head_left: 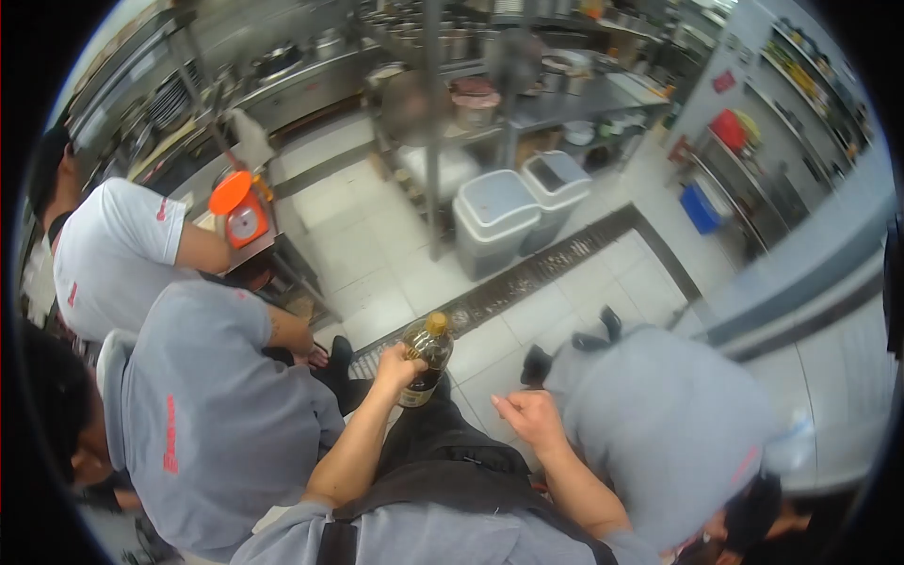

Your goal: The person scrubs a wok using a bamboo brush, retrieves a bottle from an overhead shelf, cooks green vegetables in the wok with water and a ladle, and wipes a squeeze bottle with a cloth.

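Note:
My left hand (pixel 399 368) grips a large bottle (pixel 428 350) with a yellow cap and dark liquid inside. The bottle is upright in front of my dark apron (pixel 433 504), its label partly visible low down. To the right, my right hand (pixel 532 416) is held in the air with its fingers curled in and the thumb pointing left. Nothing shows in that hand, and it is apart from the bottle.
Co-workers in grey shirts stand close at my left (pixel 226 405) and right (pixel 659 414). Two lidded bins (pixel 494 221) stand ahead beside a floor drain (pixel 527 282). An orange scale (pixel 247 221) sits on a counter at left. A blue crate (pixel 700 208) is at right.

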`<state>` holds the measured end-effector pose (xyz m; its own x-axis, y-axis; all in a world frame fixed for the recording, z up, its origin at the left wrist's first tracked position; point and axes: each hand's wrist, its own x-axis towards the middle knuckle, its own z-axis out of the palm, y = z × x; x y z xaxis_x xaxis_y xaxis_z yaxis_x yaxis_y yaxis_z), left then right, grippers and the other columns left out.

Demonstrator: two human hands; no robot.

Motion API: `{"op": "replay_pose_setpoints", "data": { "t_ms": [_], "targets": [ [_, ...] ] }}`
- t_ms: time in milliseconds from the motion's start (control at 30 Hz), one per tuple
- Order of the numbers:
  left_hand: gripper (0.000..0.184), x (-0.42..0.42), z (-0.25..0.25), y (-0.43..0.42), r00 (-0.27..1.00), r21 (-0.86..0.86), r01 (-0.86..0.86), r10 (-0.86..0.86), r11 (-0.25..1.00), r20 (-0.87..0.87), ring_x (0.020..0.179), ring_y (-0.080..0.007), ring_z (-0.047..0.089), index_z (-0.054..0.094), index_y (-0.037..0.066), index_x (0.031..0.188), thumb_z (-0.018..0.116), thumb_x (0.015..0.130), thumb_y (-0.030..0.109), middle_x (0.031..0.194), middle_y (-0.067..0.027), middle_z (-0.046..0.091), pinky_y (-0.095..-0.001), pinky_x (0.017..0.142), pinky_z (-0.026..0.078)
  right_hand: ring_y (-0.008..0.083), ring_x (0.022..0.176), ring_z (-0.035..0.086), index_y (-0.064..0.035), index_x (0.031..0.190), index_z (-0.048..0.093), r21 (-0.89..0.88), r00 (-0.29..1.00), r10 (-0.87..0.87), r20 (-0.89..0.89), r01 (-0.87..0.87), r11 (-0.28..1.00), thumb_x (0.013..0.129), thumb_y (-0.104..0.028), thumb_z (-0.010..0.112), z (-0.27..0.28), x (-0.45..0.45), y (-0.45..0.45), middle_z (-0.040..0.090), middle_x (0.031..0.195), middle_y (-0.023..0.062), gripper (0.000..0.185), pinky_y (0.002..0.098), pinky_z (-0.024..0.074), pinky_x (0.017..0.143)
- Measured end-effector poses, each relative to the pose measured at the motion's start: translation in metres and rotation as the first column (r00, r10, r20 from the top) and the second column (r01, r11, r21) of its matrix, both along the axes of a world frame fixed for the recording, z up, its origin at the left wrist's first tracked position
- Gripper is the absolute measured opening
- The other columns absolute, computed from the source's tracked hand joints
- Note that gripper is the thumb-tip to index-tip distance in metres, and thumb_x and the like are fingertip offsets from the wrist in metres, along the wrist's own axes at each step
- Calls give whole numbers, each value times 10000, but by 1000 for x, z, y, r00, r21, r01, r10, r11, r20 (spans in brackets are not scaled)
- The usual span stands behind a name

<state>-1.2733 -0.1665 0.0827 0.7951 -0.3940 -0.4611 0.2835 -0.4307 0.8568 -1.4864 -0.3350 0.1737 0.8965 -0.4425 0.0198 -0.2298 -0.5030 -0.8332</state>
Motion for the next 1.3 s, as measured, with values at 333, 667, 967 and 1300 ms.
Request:
{"op": "replay_pose_setpoints", "data": {
  "t_ms": [333,667,967,1300],
  "targets": [
    [194,122,-11,6,958,4,-278,278,960,67,619,-129,577,636,-15,851,699,669,7,730,-69,642,-279,577,456,197,593,601,-58,886,687,-428,164,714,681,-702,570,764,-113,692,192,248,-29,622,755,55,134,305,483,514],
    [140,223,-13,11,885,30,-464,465,885,-31,590,-99,522,590,0,813,639,686,-34,697,-19,595,-243,541,400,302,710,645,-105,890,689,-347,-54,634,771,-871,348,728,-173,658,247,387,-65,667,975,116,179,408,524,602],
    [145,340,-11,-36,839,83,-538,543,839,-46,601,-102,519,608,0,838,628,696,-29,709,-26,606,-247,566,402,287,694,643,-81,891,686,-352,-108,578,809,-876,330,717,-101,637,240,525,-155,655,910,118,181,377,513,576],
    [144,504,10,-79,739,-92,-674,671,733,-66,599,-102,526,600,-3,832,623,700,-56,688,-26,593,-241,564,401,270,677,641,-55,892,681,-316,-180,581,793,-938,141,705,-22,615,229,722,-154,641,837,121,201,343,501,547]
  ]
}}
